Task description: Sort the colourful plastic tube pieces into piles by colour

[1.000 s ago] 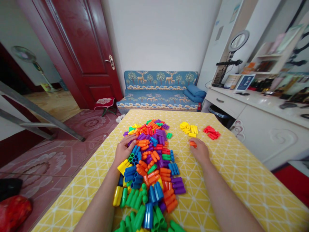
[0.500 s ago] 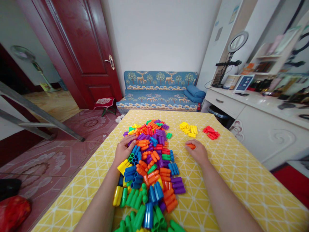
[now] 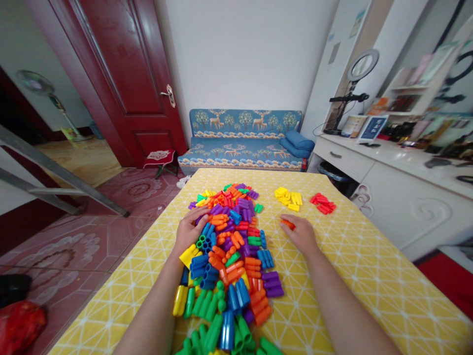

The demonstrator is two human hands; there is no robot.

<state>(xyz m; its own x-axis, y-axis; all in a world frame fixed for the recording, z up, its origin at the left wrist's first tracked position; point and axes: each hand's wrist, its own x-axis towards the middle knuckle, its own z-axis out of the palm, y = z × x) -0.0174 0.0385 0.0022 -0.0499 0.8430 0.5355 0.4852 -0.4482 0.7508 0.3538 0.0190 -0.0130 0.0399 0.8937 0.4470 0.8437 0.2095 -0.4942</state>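
A long pile of plastic building blocks (image 3: 234, 241) in orange, blue, green, purple, red and yellow runs along the table. At its left edge, my left hand (image 3: 190, 228) lies with fingers stretched over some blocks, holding nothing visible. Right of the pile, my right hand (image 3: 301, 231) pinches an orange building block (image 3: 287, 224), partly covered by the fingers, low over the cloth. Beyond that hand lies a small group of yellow blocks (image 3: 288, 197). Farther right is a group of red blocks (image 3: 323, 202).
A yellow patterned tablecloth (image 3: 354, 276) covers the table. Behind it stands a blue sofa (image 3: 246, 143). A white dresser (image 3: 406, 192) with many items is on the right. At the left are a folding stool (image 3: 159, 159) and a metal ladder (image 3: 62, 190).
My right hand has shifted slightly left, toward the pile, with the orange building block. My left hand and the blocks on the table look unmoved.
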